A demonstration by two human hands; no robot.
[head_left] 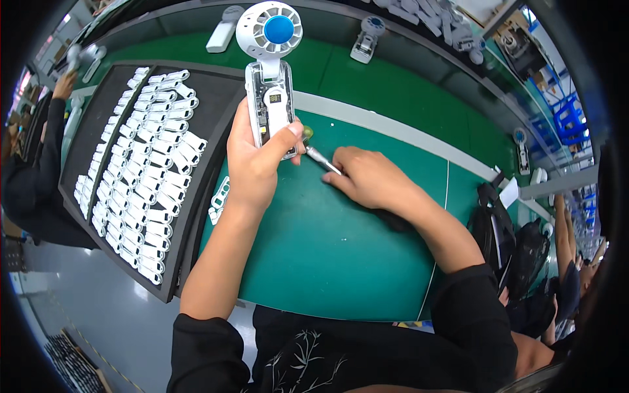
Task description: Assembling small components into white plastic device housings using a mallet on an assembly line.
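1. Beyond the far edge of the green table runs a green strip with other fans on it.
2. Along the table's left edge sits a dark tray bearing rows of white parts; 1 loose plate lies just beside its right edge.
3. Raised over the table's far left corner, the fan shows its blue hub and clear-cased body, its long axis pointing away from the person, head outermost.
4. Left hand: clamped round the fan's lower body, thumb across the front.
5. Right hand: fingers pinched on a silver tool, to the right of the fan and nearer the table's near edge.
6. These 2 hands are apart. The tool slants from the right hand toward the fan's lower end; whether its tip touches cannot be told.
7. Between tip and left fingers shows a small yellow-green thing, too blurred to identify.
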